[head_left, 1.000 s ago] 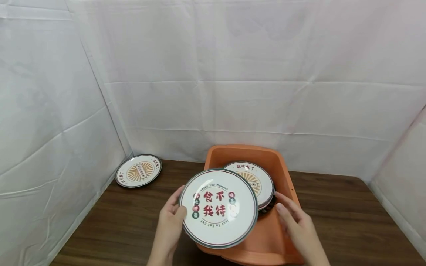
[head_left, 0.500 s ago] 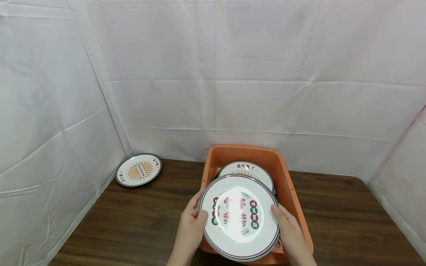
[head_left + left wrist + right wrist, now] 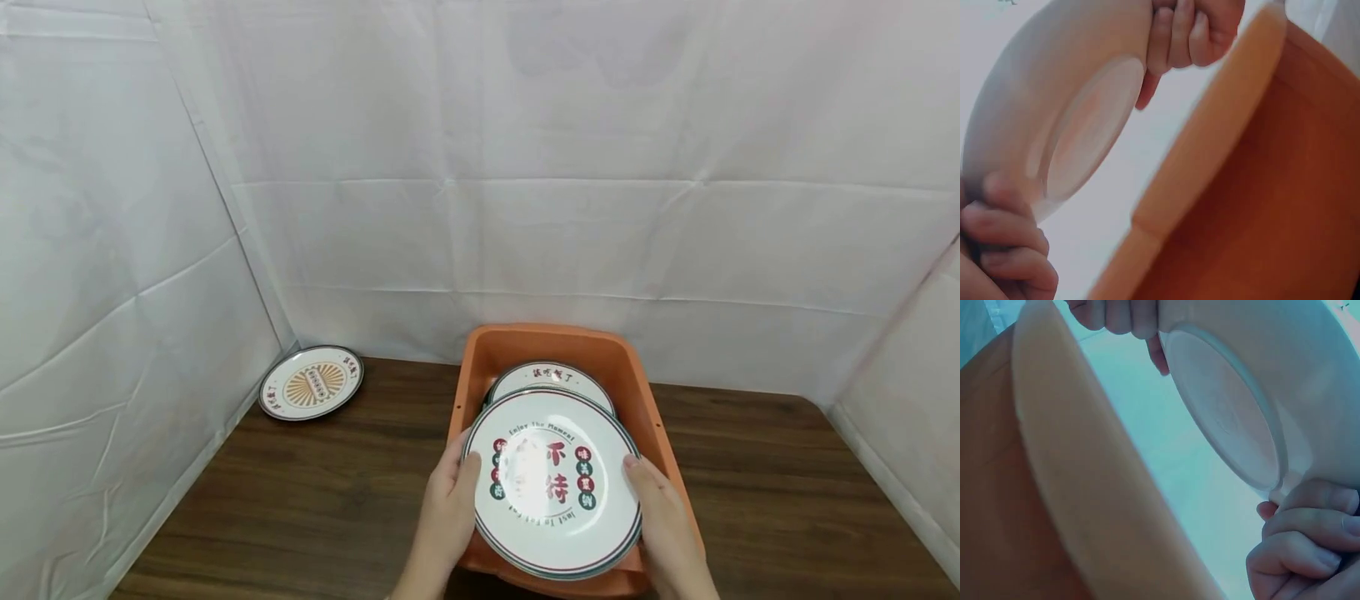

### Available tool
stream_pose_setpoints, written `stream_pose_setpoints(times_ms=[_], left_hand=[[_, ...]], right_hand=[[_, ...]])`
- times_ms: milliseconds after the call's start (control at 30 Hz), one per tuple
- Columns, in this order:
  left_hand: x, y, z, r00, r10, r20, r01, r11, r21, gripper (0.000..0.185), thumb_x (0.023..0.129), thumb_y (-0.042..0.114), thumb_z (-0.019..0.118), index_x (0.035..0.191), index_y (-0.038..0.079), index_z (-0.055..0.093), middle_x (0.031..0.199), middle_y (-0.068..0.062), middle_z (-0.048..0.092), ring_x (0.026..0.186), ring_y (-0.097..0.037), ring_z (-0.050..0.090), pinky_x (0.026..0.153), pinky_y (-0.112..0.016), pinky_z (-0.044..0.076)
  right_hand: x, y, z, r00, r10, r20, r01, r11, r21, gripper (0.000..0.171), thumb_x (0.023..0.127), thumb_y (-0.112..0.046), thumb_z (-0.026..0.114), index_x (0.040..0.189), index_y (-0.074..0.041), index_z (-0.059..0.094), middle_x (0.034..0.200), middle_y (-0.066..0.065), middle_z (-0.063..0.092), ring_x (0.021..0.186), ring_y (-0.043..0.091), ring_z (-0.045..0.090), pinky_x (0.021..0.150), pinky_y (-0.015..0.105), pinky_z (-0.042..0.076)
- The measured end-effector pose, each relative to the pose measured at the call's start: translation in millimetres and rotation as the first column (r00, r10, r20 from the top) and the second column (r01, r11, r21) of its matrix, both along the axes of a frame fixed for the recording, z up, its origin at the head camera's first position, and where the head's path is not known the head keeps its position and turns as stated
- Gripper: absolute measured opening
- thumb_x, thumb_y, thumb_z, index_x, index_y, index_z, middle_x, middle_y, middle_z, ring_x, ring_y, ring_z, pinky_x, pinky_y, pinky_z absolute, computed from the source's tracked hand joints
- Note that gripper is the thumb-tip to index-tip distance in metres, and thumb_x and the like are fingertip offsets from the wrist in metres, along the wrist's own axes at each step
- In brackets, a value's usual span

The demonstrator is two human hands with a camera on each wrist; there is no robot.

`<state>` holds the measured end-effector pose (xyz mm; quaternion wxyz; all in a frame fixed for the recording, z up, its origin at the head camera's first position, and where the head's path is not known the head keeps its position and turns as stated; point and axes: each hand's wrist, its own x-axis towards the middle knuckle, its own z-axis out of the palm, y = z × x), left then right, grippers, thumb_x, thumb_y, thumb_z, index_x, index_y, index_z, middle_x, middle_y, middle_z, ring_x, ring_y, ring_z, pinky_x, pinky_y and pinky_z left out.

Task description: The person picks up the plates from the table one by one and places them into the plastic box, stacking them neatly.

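Between both hands is a white plate [image 3: 555, 533] with a green rim and red and green lettering, held over the near part of an orange tub [image 3: 555, 335]. My left hand [image 3: 447, 508] grips its left edge, thumb on top; my right hand [image 3: 663, 517] grips the right edge the same way. Both wrist views show the plate's pale underside [image 3: 1094, 125] with curled fingers beneath the rim, above the tub's wall [image 3: 1079, 450]. Inside the tub lies another plate [image 3: 551, 379] with red lettering, partly hidden by the held one.
A white plate [image 3: 311, 383] with a yellow sunburst lies at the back left of the dark wooden table [image 3: 300, 500]. White cloth [image 3: 570, 167] hangs behind the table and along both sides.
The held plate has moved right over the tub from the left hand alone. My right hand has come from the tub's right side and taken hold of its right edge.
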<state>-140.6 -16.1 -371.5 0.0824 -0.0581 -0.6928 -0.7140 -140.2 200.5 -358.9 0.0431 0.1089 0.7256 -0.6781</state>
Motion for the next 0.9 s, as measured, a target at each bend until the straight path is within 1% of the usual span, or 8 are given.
stream_pose_setpoints(times_ms=[100,233,300,400,467,600,767,900], left_hand=[[-3.5,2.8,4.8,1.0,-0.01,-0.011,0.011,0.999,0.043,0.041,0.101,0.018,0.037,0.137,-0.002,0.039,0.124,-0.018,0.054,0.11,-0.022,0.053,0.09,-0.028,0.044],[-9.3,5.5,14.9,1.0,-0.031,-0.001,0.031,0.993,0.112,0.042,0.101,0.019,0.037,0.136,-0.003,0.039,0.114,-0.018,0.059,0.096,-0.018,0.058,0.081,-0.022,0.047],[-13.3,5.8,21.1,0.999,-0.04,0.023,0.037,0.991,0.132,0.041,0.101,0.02,0.037,0.135,-0.002,0.041,0.103,-0.018,0.062,0.08,-0.014,0.06,0.068,-0.019,0.049],[-21.2,6.0,30.6,0.998,-0.048,0.038,0.042,0.988,0.149,0.04,0.101,0.02,0.037,0.133,-0.001,0.044,0.098,-0.015,0.062,0.074,-0.009,0.056,0.063,-0.017,0.046],[-28.1,6.3,37.3,0.998,-0.059,0.035,0.052,0.985,0.165,0.039,0.101,0.021,0.036,0.132,-0.001,0.046,0.099,-0.015,0.061,0.08,-0.01,0.057,0.069,-0.019,0.046],[-47.6,7.4,50.0,0.995,-0.097,-0.004,0.096,0.971,0.217,0.041,0.101,0.023,0.036,0.133,-0.001,0.045,0.121,-0.015,0.056,0.114,-0.017,0.05,0.097,-0.028,0.038],[-67.0,11.9,62.2,0.998,-0.06,-0.01,0.061,0.975,0.213,0.041,0.101,0.024,0.037,0.135,0.002,0.045,0.131,-0.011,0.051,0.124,-0.018,0.042,0.102,-0.033,0.033],[-85.0,19.7,63.9,1.0,-0.013,-0.011,0.015,0.969,0.248,0.041,0.101,0.023,0.037,0.133,-0.001,0.045,0.133,-0.012,0.048,0.131,-0.02,0.033,0.107,-0.034,0.025]], right_hand=[[-2.4,1.5,5.4,0.999,-0.035,0.012,0.035,0.999,-0.009,0.053,0.1,-0.044,0.031,0.132,-0.003,0.042,0.097,0.0,0.061,0.088,0.006,0.053,0.077,0.015,0.041],[-7.5,2.0,17.0,0.997,-0.082,0.008,0.082,0.996,-0.02,0.051,0.099,-0.044,0.035,0.126,-0.003,0.047,0.078,-0.005,0.063,0.075,0.007,0.056,0.071,0.021,0.043],[-10.1,2.3,23.8,0.996,-0.091,-0.02,0.091,0.996,-0.023,0.052,0.098,-0.044,0.036,0.126,-0.002,0.047,0.075,-0.005,0.063,0.072,0.007,0.055,0.069,0.023,0.043],[-15.6,3.1,34.5,0.994,-0.077,-0.079,0.075,0.997,-0.026,0.055,0.098,-0.045,0.037,0.13,-0.001,0.046,0.078,-0.007,0.063,0.078,0.005,0.055,0.071,0.02,0.043],[-20.1,3.7,40.8,0.987,-0.061,-0.148,0.055,0.998,-0.041,0.055,0.098,-0.043,0.038,0.132,-0.001,0.045,0.082,-0.008,0.064,0.084,0.004,0.055,0.075,0.018,0.043],[-33.1,4.0,50.9,0.96,-0.008,-0.281,-0.005,0.999,-0.046,0.057,0.098,-0.041,0.038,0.139,-0.001,0.038,0.096,-0.01,0.063,0.106,0.003,0.049,0.086,0.013,0.039],[-51.7,3.9,59.2,0.931,-0.001,-0.365,-0.019,0.998,-0.054,0.057,0.098,-0.038,0.04,0.139,0.001,0.037,0.1,-0.011,0.062,0.112,0.005,0.047,0.089,0.012,0.039],[-69.7,4.9,59.7,0.92,-0.02,-0.391,-0.012,0.997,-0.08,0.055,0.099,-0.036,0.04,0.136,0.004,0.039,0.097,-0.01,0.061,0.107,0.005,0.049,0.086,0.013,0.041]])
